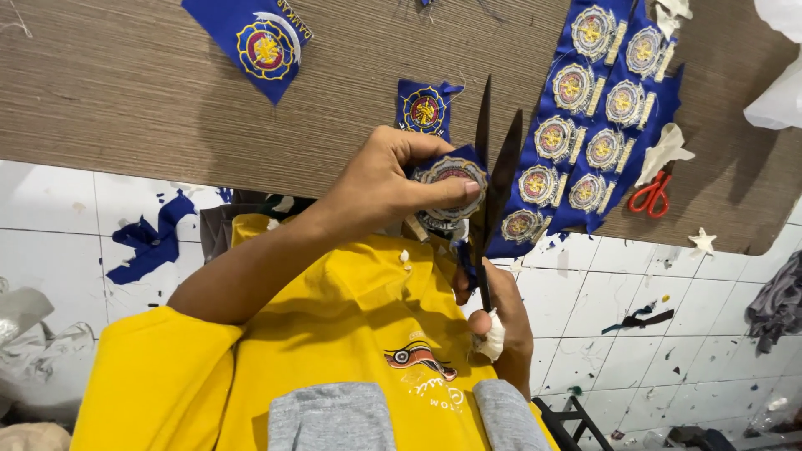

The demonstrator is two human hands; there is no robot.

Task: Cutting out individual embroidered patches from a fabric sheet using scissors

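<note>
**Patch trimming, blades apart**

Left hand (380,188) pinches round embroidered patch (451,179) above tabletop (125,83) edge. Right hand (497,321) clamped on dark scissors (493,188), blades apart beside the patch. Uncut patch strip (585,117) and red scissors (652,196) lie on tabletop, right.

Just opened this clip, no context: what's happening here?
A person in a yellow shirt is cutting out an embroidered round patch from blue fabric. The left hand pinches the patch, thumb on its face, while the right hand works a pair of dark scissors, blades open beside the patch. On the brown table lie a blue strip of uncut patches, two cut ones, and small red scissors. Blue scraps litter the tiled floor.
</note>
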